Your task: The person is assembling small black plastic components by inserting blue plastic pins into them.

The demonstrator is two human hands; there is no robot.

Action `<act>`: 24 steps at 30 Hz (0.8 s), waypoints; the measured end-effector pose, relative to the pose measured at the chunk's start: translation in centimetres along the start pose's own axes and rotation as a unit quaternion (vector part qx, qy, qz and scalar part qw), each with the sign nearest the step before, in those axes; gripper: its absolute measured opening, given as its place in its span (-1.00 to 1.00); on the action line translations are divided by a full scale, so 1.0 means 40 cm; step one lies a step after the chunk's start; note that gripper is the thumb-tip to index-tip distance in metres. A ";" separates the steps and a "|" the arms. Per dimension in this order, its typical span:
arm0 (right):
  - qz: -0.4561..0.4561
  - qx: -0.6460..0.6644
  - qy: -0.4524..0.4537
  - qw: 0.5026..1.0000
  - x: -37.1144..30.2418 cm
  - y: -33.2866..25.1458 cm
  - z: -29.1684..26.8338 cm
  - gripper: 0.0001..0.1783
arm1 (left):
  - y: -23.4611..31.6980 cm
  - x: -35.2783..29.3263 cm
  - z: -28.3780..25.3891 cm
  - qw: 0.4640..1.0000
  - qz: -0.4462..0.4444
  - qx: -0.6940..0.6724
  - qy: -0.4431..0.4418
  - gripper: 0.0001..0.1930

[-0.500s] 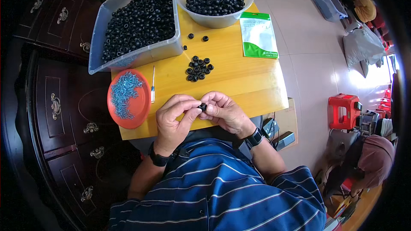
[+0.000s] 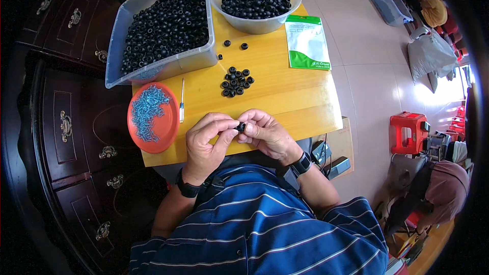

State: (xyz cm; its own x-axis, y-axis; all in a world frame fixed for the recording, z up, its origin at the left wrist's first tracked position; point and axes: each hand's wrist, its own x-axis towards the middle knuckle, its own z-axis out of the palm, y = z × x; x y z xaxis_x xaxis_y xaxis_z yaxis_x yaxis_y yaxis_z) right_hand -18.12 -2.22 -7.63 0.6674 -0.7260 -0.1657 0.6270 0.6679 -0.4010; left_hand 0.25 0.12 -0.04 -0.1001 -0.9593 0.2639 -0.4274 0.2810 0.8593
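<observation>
Hardly anything moves since the earlier frame: both hands stay put over the near edge of the table (image 2: 300, 97), with at most a tiny shift of the fingers and a slight change in the shirt folds.

From where I stand, the relation that counts is right in the middle. One small black piece (image 2: 240, 128) sits between the fingertips of both hands, left hand (image 2: 204, 142) on its left, right hand (image 2: 270, 136) on its right. Neither is nearer; both touch it. Left grip: thumb and index nearly closed, pinching the piece. Right grip: thumb and index also nearly closed, on its other side. Long axis: can't tell, too small and half covered by fingers.

Around them: a loose cluster of black rings (image 2: 233, 82) lies straight beyond the hands, well apart from them. Left of that, a screwdriver (image 2: 182, 109) lies pointing away, handle toward the person, just beside an orange plate (image 2: 165, 135) of small bluish metal bits (image 2: 146, 112). The left hand is nearer to both.
</observation>
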 end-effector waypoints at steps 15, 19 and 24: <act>-0.008 -0.065 0.033 0.997 0.008 -0.015 0.007 -0.70 | 0.008 0.010 0.002 1.000 -0.017 0.020 -0.015 -0.84; -0.017 -0.187 0.025 0.982 0.007 -0.021 0.004 -0.67 | -0.007 0.009 0.002 1.000 -0.003 0.023 -0.014 -0.83; -0.031 -0.236 0.003 0.971 0.009 -0.019 -0.005 -0.72 | -0.013 0.009 0.002 0.999 -0.002 0.026 -0.025 -0.84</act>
State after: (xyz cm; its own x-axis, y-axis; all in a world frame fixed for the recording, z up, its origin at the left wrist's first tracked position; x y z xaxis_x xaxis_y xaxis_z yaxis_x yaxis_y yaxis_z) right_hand -18.45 -3.04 -7.57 0.6314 -0.7642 -0.1320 0.4116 0.4745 -0.7781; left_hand 0.36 -0.39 -0.44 -0.1426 -0.9610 0.2369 -0.4744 0.2765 0.8358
